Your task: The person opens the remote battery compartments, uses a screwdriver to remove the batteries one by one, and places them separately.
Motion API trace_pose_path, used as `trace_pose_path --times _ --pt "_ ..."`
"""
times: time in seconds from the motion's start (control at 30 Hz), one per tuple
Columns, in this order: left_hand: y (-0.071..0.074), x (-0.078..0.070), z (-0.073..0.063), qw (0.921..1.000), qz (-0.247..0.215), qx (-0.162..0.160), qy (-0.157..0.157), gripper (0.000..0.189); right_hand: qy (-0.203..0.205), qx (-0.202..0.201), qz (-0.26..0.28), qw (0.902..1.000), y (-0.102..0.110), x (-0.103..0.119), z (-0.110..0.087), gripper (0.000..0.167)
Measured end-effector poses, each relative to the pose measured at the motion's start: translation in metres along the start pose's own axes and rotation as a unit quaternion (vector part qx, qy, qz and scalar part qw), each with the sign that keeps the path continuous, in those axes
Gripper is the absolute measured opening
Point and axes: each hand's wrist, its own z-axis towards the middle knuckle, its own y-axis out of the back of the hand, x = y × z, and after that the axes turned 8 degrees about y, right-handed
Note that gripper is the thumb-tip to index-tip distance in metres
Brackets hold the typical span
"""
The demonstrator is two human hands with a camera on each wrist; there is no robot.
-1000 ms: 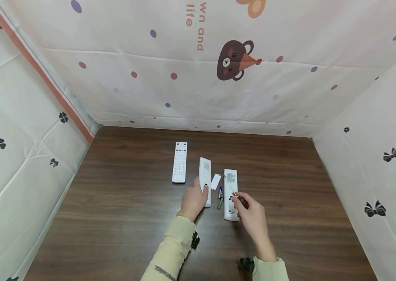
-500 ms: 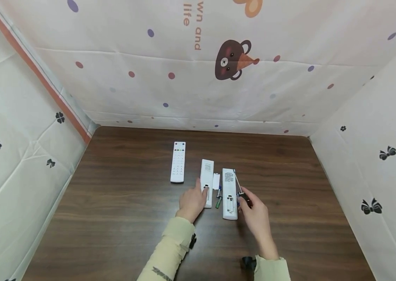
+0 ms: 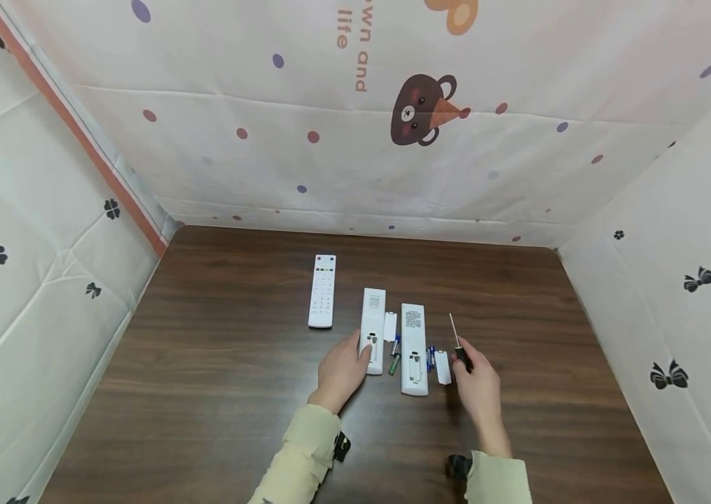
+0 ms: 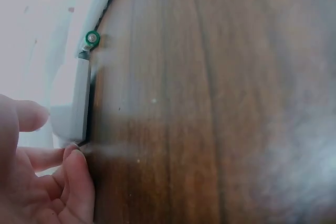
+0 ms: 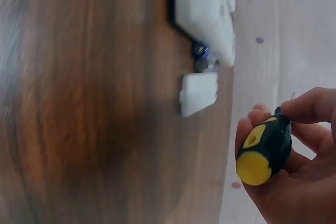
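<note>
My left hand (image 3: pixel 341 371) rests at the left edge of a white remote control (image 3: pixel 375 301), which lies back up with its battery compartment exposed. The left wrist view shows the thumb over the remote and loosely bent fingertips beside it. My right hand (image 3: pixel 480 388) grips a screwdriver (image 5: pixel 265 148) with a black and yellow handle, its thin shaft pointing away over the table. Left of that hand lies a second back-up remote (image 3: pixel 414 322), its compartment uncovered. Blue batteries (image 3: pixel 431 359) and a white battery cover (image 3: pixel 443 367) lie between this remote and the hand.
A third white remote (image 3: pixel 322 290) lies buttons up at the back left. Another battery cover (image 3: pixel 390 326) and blue and green batteries (image 3: pixel 395 357) lie between the two back-up remotes. Patterned white cloth (image 3: pixel 355 161) borders the brown table (image 3: pixel 235 364).
My right hand has moved rightward with the screwdriver, away from the right remote, uncovering its cover and batteries. The middle remote, tilted up earlier, lies flat now, and my left hand has eased leftward.
</note>
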Motion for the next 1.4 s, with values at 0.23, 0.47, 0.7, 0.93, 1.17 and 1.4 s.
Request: trace_pose_path --times 0.23,0.47,0.7,0.93,1.17,1.4 --pt "0.000 0.003 -0.007 0.9998 -0.010 -0.014 -0.001 0.049 -0.018 0.036 -0.014 0.9991 0.002 -0.015 0.001 0.042" --pt "0.004 0.019 -0.013 0.9987 -0.029 -0.040 -0.007 0.044 -0.038 0.052 -0.043 0.9970 -0.002 -0.027 0.002 0.045" --pt "0.018 0.039 -0.012 0.9969 -0.053 -0.055 0.021 0.038 -0.042 0.058 -0.057 0.9958 -0.005 -0.035 0.004 0.044" --pt "0.025 0.046 -0.022 0.9967 -0.041 -0.069 0.014 0.038 -0.041 0.059 -0.073 0.9948 -0.005 -0.035 0.004 0.042" --pt "0.038 0.056 -0.032 0.9950 -0.009 -0.096 0.024 0.043 -0.065 0.072 -0.082 0.9919 0.000 -0.032 0.002 0.044" --pt "0.045 0.067 -0.031 0.9937 -0.005 -0.102 0.045 0.048 -0.074 0.064 -0.069 0.9927 -0.001 -0.026 0.000 0.046"
